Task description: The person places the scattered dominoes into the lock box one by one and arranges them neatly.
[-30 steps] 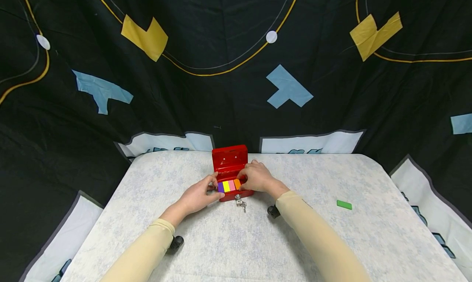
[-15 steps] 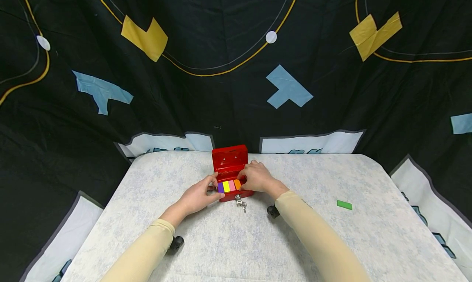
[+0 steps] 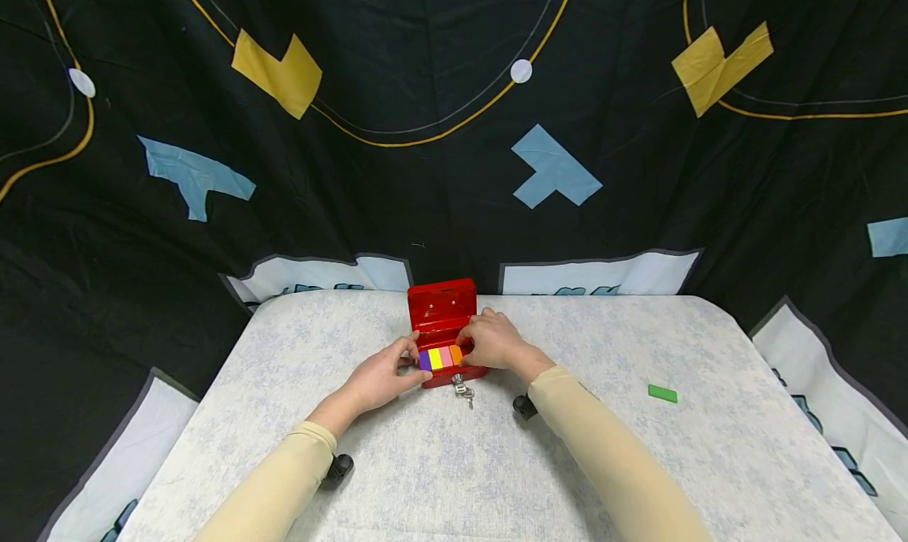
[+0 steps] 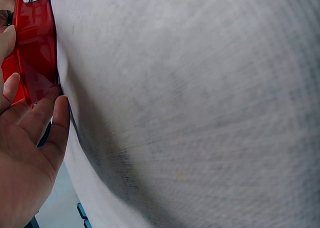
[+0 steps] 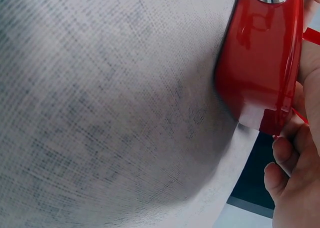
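Observation:
The red metal box (image 3: 441,296) stands with its lid up at the table's far middle. A purple block (image 3: 425,360), a yellow block (image 3: 436,358), a pink block (image 3: 446,356) and an orange block (image 3: 456,354) lie side by side inside. My left hand (image 3: 379,376) grips the box's left side, thumb at the front rim; its outer fingers touch the red side wall (image 4: 37,53) in the left wrist view. My right hand (image 3: 496,342) reaches over the right side and holds the orange block's right end, its fingertips partly hidden.
Keys (image 3: 464,392) hang from the lock at the box's front. A green block (image 3: 663,393) lies apart on the right of the cloth-covered table (image 3: 440,471). Behind the table hangs a black curtain (image 3: 426,203) with yellow and blue patches.

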Motion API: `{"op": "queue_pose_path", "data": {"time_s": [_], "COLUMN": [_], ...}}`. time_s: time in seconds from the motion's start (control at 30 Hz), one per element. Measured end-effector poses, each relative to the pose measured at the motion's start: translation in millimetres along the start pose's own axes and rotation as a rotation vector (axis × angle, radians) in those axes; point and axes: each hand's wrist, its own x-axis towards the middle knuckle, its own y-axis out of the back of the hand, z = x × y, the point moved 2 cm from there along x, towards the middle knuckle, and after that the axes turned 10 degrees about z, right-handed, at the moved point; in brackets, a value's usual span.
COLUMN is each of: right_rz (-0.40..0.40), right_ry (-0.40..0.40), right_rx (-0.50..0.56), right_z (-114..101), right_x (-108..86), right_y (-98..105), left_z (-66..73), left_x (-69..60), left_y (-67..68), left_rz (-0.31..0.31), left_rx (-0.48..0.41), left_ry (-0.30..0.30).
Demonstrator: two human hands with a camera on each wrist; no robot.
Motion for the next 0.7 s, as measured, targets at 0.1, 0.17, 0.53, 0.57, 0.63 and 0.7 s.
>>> {"op": "queue_pose_path", "data": {"time_s": [0.1, 0.17, 0.53, 0.57, 0.63, 0.7], "right_rz": [0.0, 0.0, -0.005, -0.006, -0.007, -0.009], "right_ry": [0.002, 0.004, -0.001, -0.002, -0.003, -0.005], "right_rx": [-0.002, -0.001, 0.016, 0.017, 0.015, 0.013], "right_z": [0.2, 0.3, -0.7, -0.6, -0.5, -0.4], "right_x": [0.1, 0.1, -0.5, -0.6, -0.5, -0.4], "right_y": [-0.5, -0.6, -0.1, -0.2, -0.4, -0.5], "left_z": [0.1, -0.2, 0.6, 0.5, 0.5, 0.2], "left_x": [-0.3, 0.2, 0.8, 0.9, 0.8, 0.7], "left_y": [0.2, -0.1, 0.5, 0.6, 0.6, 0.7], "left_rz": [-0.002, -0.002, -0.006, -0.006, -0.006, -0.006], "left_rx": [0.001, 0.0, -0.006, -0.007, -0.006, -0.006], "left_ry": [0.001, 0.001, 0.004, 0.004, 0.003, 0.002]}}
